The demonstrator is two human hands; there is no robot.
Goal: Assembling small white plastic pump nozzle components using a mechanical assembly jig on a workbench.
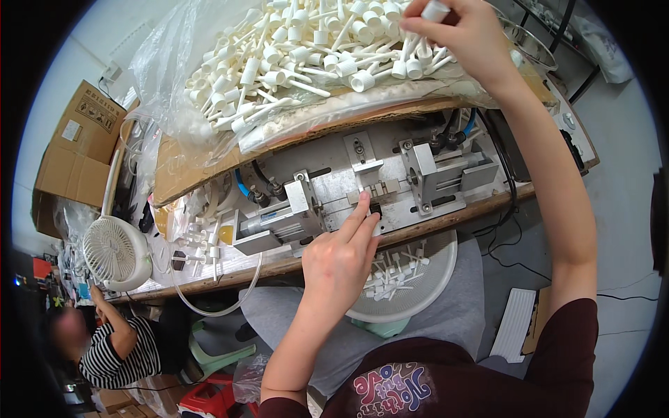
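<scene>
My right hand (463,38) is raised above the far right of a heap of white plastic pieces (300,56), each a ribbed cap with a long stem. Between its thumb and fingers is a white cap (435,11); any stem on it is hidden. My left hand (338,261) reaches over the bench edge, index and middle fingers stretched onto the small metal fixture (382,191). Those fingertips rest beside a small black part (376,208). Metal clamp units with cylinders flank the fixture, one at left (282,216) and one at right (442,177).
Cardboard (181,167) and clear plastic lie under the heap. A mesh basket (435,289) of similar pieces sits over my lap. A white fan (117,252) and loose pieces (209,247) are at left. Another person (122,341) sits lower left. Cables (498,209) hang at right.
</scene>
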